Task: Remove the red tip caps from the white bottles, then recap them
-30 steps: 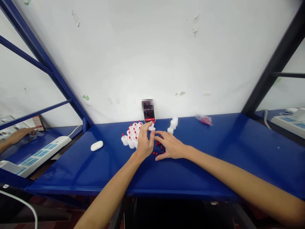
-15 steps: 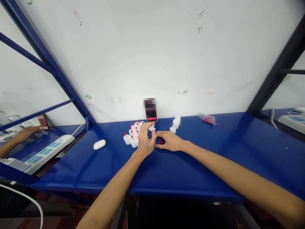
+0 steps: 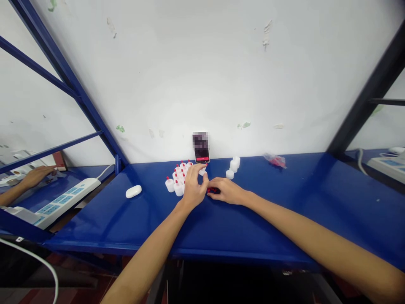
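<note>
Two hands are working near the middle of a blue table (image 3: 303, 181), well back from its front edge (image 3: 240, 257). B/w hands and this edge lies a wide strip of smooth blue surface; more surface extends to R, up to the dark post (image 3: 363, 101). To L, room is narrower: the standing grp of white bottles w/ red tips (image 3: 178, 179) is just beside the L hand (image 3: 194, 188), & behind is the phone (image 3: 201, 147), upright near the wall (image 3: 202, 63).

L hand is pinched, thumb & fingers closed on one white bottle (image 3: 202, 172), tilted, w/ a bit of red at its upper end. R hand (image 3: 227, 191) is half curled, palm down, w/ small gap b/w thumb & fingers; small red pieces (image 3: 213, 190) are visible in this gap, on table. Whether it grips one, I cannot tell.

Compared w/ 1 sec. ago, R fingers were spread wide, thumb far out; now they are drawn together over the red pieces. L hand keeps same grip.

Bottles look like matte plastic, short cylinders; a few plain white cylinders (image 3: 234, 164) stand R of phone. Further R is a crinkled transp. bag (image 3: 275, 161) w/ red content; far L, a glossy rounded white case (image 3: 133, 191).
</note>
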`<control>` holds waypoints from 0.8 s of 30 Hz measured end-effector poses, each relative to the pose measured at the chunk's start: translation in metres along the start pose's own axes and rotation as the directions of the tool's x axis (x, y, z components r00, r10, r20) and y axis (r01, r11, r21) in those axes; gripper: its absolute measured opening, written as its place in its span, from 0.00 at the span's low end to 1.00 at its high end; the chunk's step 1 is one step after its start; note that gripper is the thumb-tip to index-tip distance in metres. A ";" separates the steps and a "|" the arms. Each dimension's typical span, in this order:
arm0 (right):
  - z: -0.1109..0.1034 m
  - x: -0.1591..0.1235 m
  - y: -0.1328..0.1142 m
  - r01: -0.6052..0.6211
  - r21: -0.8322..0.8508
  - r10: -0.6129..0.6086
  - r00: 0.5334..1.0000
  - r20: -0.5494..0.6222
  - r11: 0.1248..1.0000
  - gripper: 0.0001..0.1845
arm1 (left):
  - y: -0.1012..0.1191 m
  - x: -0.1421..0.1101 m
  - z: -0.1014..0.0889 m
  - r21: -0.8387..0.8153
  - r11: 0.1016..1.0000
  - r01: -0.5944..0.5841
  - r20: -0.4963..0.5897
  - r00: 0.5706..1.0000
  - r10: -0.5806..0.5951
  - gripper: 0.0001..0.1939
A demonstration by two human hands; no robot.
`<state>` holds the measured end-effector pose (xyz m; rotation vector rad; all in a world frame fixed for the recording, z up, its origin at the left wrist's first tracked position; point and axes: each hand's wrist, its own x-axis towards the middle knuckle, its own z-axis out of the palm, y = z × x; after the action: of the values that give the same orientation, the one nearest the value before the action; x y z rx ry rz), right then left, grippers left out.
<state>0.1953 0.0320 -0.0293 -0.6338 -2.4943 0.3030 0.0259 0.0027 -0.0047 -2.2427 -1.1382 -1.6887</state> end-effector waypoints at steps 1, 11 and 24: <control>0.000 0.000 -0.001 0.006 -0.010 -0.006 1.000 -0.029 1.000 0.13 | 0.000 0.000 0.000 0.005 1.000 0.005 -0.003 1.000 -0.005 0.12; 0.003 -0.001 0.003 -0.185 0.273 0.264 0.920 -0.291 0.944 0.14 | -0.005 -0.001 0.001 0.003 0.999 0.045 0.025 0.999 -0.046 0.13; -0.017 0.004 -0.025 -0.243 0.373 0.394 0.822 -0.411 0.895 0.09 | -0.001 -0.004 0.003 -0.081 0.996 0.047 0.176 0.984 -0.032 0.12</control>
<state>0.1928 0.0138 -0.0047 -0.8808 -1.8098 0.5721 0.0271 0.0027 -0.0096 -2.4784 -1.1748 -1.6097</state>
